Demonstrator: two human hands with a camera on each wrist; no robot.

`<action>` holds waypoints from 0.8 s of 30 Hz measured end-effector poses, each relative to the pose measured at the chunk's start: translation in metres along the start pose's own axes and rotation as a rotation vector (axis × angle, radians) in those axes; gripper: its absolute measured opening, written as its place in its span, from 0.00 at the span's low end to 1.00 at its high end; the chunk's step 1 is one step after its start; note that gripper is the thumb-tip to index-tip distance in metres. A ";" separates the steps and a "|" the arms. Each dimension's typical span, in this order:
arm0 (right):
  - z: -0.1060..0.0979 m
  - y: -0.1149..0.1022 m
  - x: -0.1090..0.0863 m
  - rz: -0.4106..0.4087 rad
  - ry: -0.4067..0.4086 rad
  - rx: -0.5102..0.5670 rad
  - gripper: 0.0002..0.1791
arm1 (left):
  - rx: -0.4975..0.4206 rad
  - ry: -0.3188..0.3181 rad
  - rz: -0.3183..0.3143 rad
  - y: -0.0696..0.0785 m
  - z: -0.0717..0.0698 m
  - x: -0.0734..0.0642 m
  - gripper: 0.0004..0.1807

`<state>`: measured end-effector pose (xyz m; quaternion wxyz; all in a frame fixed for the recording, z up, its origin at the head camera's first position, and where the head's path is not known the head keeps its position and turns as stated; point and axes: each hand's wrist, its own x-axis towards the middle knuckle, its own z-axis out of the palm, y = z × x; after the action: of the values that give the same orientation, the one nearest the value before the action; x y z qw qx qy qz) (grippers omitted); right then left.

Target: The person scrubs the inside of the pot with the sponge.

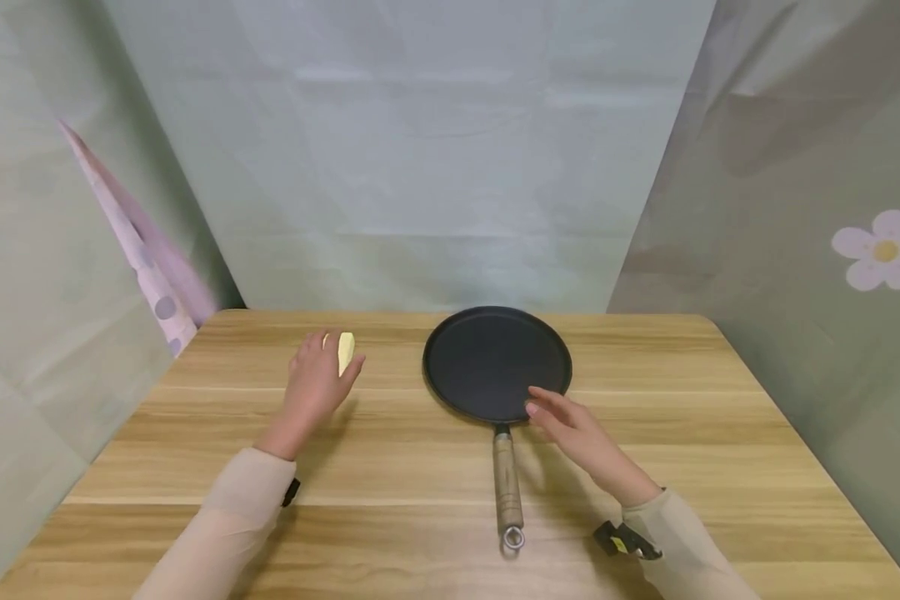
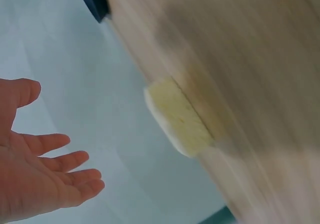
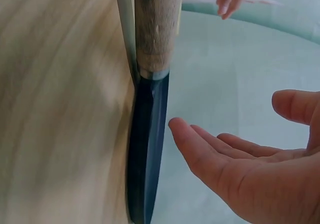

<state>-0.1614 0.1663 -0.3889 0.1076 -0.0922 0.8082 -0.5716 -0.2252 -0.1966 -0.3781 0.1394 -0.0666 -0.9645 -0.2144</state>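
A pale yellow sponge-like block (image 2: 180, 116) sits on the wooden table toward the back left. Over it hovers my left hand (image 1: 318, 375), thumb spread and fingers apart; in the left wrist view a gap separates the hand (image 2: 45, 169) from the block. A flat black pan (image 1: 495, 362) lies right of centre, its wooden handle (image 1: 507, 483) pointing toward me and ending in a metal ring. Near the pan's front right rim hangs my right hand (image 1: 581, 437), fingers extended and holding nothing. The right wrist view shows that hand (image 3: 250, 164) apart from the pan (image 3: 145, 154).
The wooden table (image 1: 390, 500) reaches back to a pale hanging cloth (image 1: 420, 167). At left, a pinkish dotted fabric fold (image 1: 157, 283) shows through. Fabric with a flower print (image 1: 885, 250) hangs on the right side.
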 end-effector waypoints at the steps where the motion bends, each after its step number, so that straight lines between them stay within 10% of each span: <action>1: 0.000 0.000 -0.001 0.010 -0.006 0.019 0.34 | 0.001 -0.002 0.002 -0.003 -0.001 0.001 0.32; 24: 0.020 0.015 -0.011 0.143 -0.120 0.273 0.31 | 0.011 -0.235 -0.058 -0.041 0.004 0.022 0.37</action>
<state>-0.1460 0.1563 -0.4092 0.2076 -0.0531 0.7196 -0.6605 -0.2552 -0.2303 -0.3911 0.0195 -0.0625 -0.9769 -0.2035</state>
